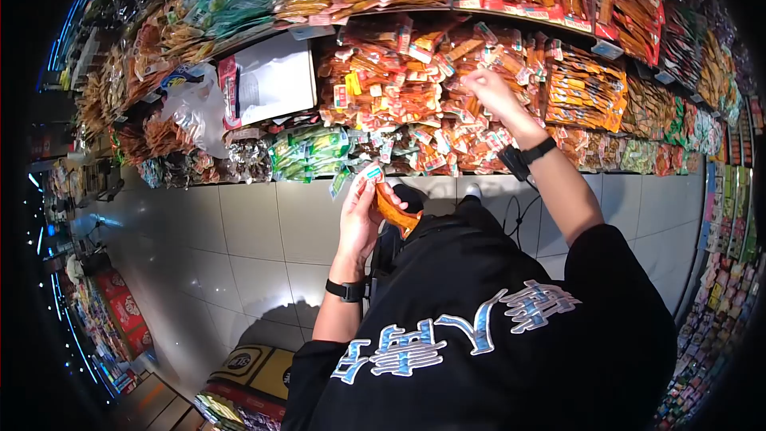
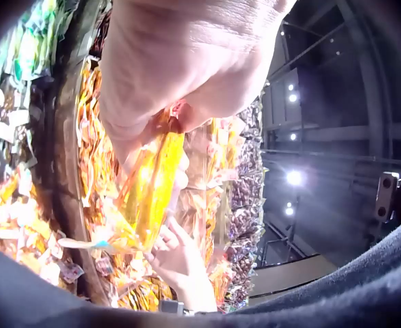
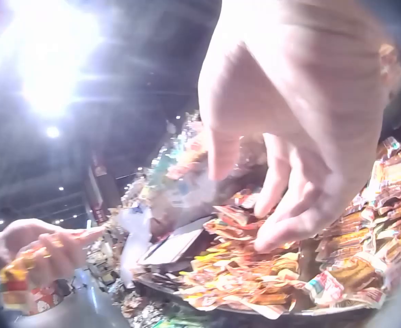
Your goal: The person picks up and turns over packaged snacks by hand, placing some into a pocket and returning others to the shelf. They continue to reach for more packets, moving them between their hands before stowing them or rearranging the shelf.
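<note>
My left hand grips a long orange-brown snack packet in shiny clear wrapping, held out in front of the shelf over the floor. In the left wrist view, the packet hangs below the palm and glows yellow-orange in the light. Over the middle bin, my right hand reaches down with its fingers loosely bent. The right wrist view shows a gap between thumb and fingers of this hand, nothing held, above a heap of small red-orange snack packets.
A white sheet-covered box and a clear plastic bag lie left of the heap. Green packets sit along the front edge. Yellow-orange packets fill the bin to the right. A cable dangles below the right wrist.
</note>
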Tool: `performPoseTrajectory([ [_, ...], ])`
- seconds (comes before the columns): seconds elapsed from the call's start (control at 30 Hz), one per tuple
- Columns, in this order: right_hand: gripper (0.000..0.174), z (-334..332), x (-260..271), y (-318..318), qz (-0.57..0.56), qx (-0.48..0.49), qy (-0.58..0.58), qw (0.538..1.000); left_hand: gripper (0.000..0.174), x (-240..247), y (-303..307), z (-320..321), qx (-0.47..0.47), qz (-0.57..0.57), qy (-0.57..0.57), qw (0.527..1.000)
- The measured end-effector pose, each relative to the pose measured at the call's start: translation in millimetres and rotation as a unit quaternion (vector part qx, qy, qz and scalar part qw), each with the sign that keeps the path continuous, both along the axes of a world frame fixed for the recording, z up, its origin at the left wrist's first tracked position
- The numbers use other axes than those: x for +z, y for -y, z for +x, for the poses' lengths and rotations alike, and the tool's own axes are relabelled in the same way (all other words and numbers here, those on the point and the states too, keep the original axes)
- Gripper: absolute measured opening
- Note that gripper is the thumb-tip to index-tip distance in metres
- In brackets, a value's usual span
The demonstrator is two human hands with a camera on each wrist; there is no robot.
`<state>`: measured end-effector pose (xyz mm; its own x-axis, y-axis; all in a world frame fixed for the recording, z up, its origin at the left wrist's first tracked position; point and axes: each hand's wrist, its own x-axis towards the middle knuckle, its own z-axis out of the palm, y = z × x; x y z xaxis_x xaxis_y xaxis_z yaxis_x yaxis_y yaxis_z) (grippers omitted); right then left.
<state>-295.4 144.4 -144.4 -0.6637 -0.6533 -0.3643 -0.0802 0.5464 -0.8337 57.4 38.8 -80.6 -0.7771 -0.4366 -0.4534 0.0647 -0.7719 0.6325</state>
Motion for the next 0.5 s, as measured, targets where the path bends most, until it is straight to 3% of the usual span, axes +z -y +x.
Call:
performPoseTrajectory([
  [0.03,0.043,-12,-22,17,0.032,-0.060,-0.111,0.991,0.040,3,10,7,-0.006,0.002,0.009,1.000],
  [0.1,0.047,-25,-41,50,0.108,-0.162,-0.201,0.960,0.041,9,27,19,-0.019,0.006,0.028,0.999],
  [0.17,0.064,-46,-66,68,0.119,-0.224,-0.165,0.953,0.044,8,40,35,-0.060,0.001,0.034,0.998],
  [0.27,0.085,-39,-45,89,0.159,-0.325,-0.132,0.923,0.034,-1,50,49,-0.106,0.013,0.024,0.994],
  [0.37,0.066,-43,-58,89,0.124,-0.367,-0.111,0.915,0.029,-7,63,55,-0.180,0.019,0.022,0.983],
  [0.4,0.051,-43,-62,85,0.013,-0.384,-0.044,0.922,0.029,-2,67,54,-0.198,0.004,0.029,0.980],
  [0.5,0.029,-44,-69,91,-0.129,-0.487,0.024,0.864,0.029,-4,79,48,-0.230,0.016,-0.003,0.973],
])
